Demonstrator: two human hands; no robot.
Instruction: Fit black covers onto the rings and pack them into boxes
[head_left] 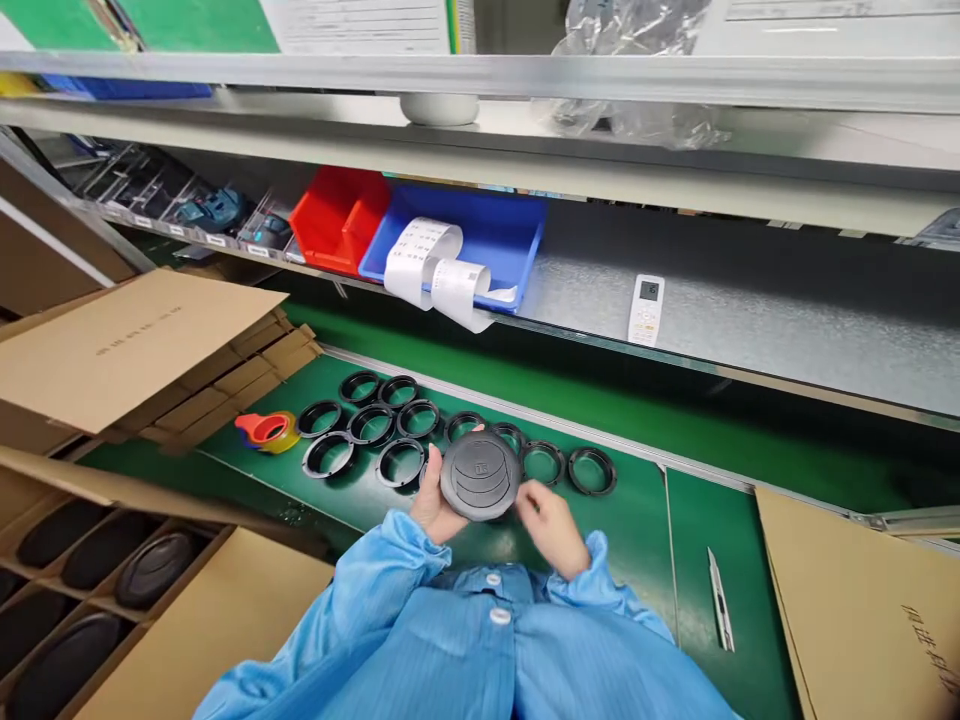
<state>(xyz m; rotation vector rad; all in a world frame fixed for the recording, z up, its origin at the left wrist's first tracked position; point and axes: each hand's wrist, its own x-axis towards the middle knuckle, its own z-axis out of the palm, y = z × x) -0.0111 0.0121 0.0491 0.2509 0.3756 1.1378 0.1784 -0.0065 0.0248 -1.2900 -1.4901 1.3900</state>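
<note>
My left hand (433, 500) grips a round black vent disc (480, 474) by its left edge and holds it upright over the green mat (645, 520). My right hand (551, 522) sits just right of and below the disc, fingers curled near its lower rim; it is blurred. Several black plastic rings (371, 423) lie in rows on the mat behind the disc, with more rings (592, 470) to the right. Both sleeves are light blue.
A carton (90, 590) at the lower left holds black discs in divider slots. Cardboard sheets (120, 345) lie at the left, and a tape dispenser (266, 430) beside them. A knife (720, 600) and another carton (862, 600) are at the right. Blue bin (502, 235), red bin (337, 215) and remote (646, 308) sit on the shelf.
</note>
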